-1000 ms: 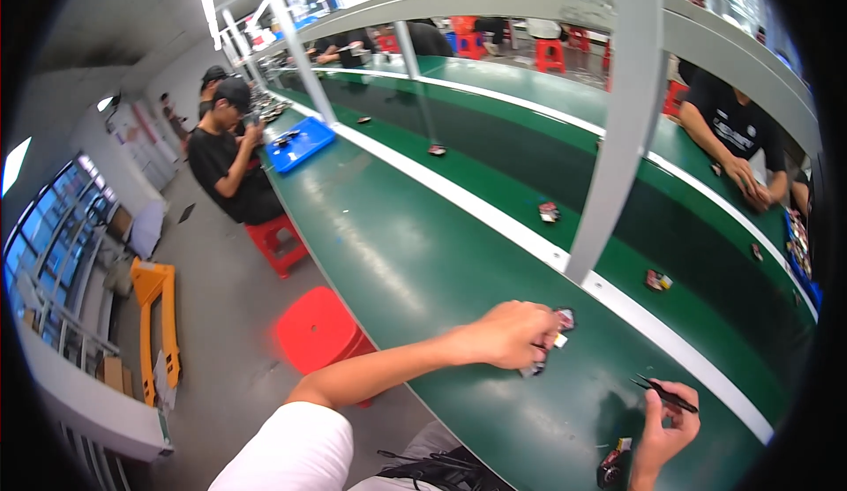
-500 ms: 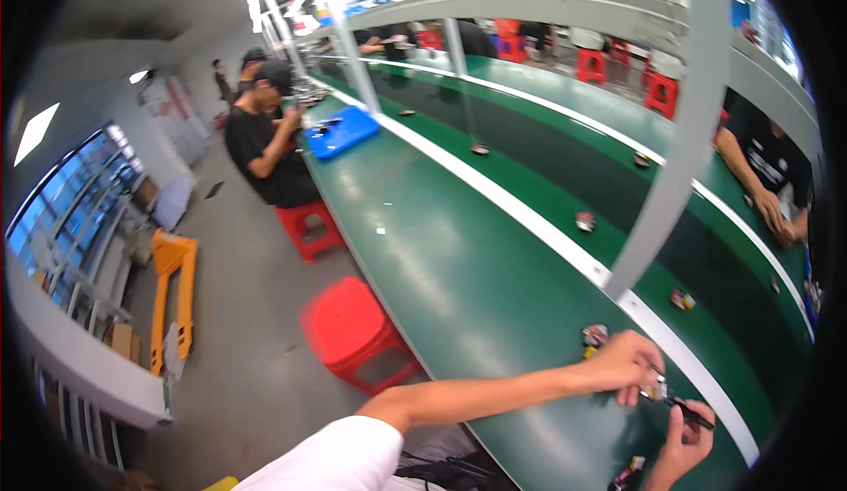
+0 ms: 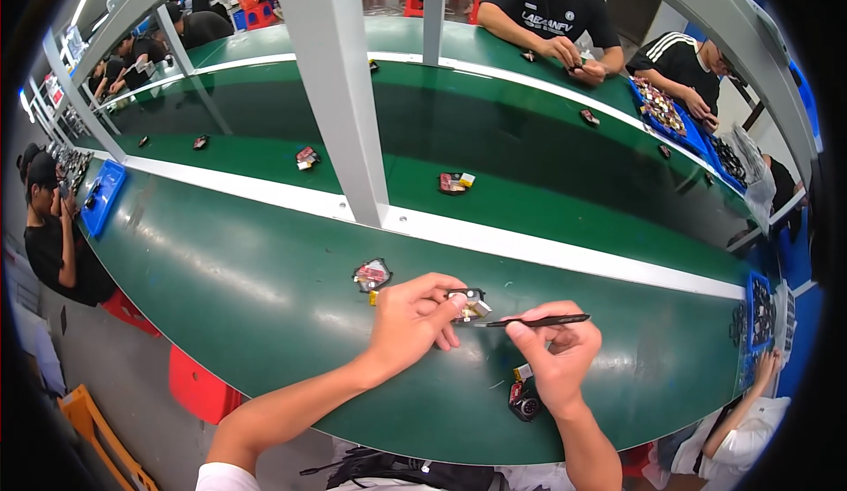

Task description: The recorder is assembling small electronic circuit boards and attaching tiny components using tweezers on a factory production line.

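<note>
My left hand point(image 3: 410, 314) grips a small electronic assembly point(image 3: 472, 306) with a black frame and silver and yellowish parts, its thumb pressed on the near side. My right hand point(image 3: 560, 350) is closed around slim black tweezers point(image 3: 556, 320), held like a pen. Their thin tip points left at the lower edge of the assembly; I cannot tell whether it touches. Just beyond my left hand, a similar assembly point(image 3: 372, 274) with a yellow piece lies on the green bench point(image 3: 265, 314). Another black and red assembly point(image 3: 524, 400) rests beside my right wrist.
Past a white rail point(image 3: 529, 248) and a grey post point(image 3: 340, 94) runs a dark green belt carrying several assemblies point(image 3: 454, 183). Co-workers sit across it and at both ends. Blue trays point(image 3: 759, 310) stand at the right, another point(image 3: 104, 198) far left. A red stool point(image 3: 201, 387) is left.
The view has swung to the right, so my hands now appear nearer the middle. My left hand still holds the assembly, my right hand the tweezers.
</note>
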Demonstrator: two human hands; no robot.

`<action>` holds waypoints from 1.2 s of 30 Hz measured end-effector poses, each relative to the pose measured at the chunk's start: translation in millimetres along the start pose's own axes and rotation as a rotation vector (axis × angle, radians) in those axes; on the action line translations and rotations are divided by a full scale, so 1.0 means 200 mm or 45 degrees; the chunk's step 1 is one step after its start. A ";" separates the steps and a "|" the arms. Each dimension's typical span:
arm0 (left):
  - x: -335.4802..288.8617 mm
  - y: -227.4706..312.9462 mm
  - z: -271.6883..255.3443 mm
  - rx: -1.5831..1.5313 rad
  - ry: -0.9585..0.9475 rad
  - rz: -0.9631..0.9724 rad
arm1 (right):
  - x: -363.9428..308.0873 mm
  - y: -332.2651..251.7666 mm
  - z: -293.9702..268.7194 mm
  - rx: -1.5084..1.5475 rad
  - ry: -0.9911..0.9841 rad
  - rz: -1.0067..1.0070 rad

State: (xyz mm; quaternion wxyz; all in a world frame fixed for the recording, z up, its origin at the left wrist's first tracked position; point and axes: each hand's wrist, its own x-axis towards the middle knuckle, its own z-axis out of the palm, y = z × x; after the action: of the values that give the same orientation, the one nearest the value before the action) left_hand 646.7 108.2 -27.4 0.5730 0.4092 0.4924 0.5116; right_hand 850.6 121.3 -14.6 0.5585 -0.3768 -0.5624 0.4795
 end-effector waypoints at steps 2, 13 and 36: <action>-0.01 -0.01 0.01 0.001 0.065 0.056 | -0.01 -0.01 0.02 -0.244 -0.064 -0.116; -0.03 -0.04 0.02 0.054 0.045 0.120 | -0.02 0.05 0.05 -0.258 -0.025 0.088; -0.03 -0.05 0.03 -0.065 -0.048 0.095 | 0.01 0.05 0.01 0.017 -0.072 0.326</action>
State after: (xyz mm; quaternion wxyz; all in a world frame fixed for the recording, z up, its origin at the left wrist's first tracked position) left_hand 653.9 100.5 -34.7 0.5732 0.4220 0.4527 0.5371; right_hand 846.5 126.4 -23.3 0.4793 -0.4280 -0.5219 0.5610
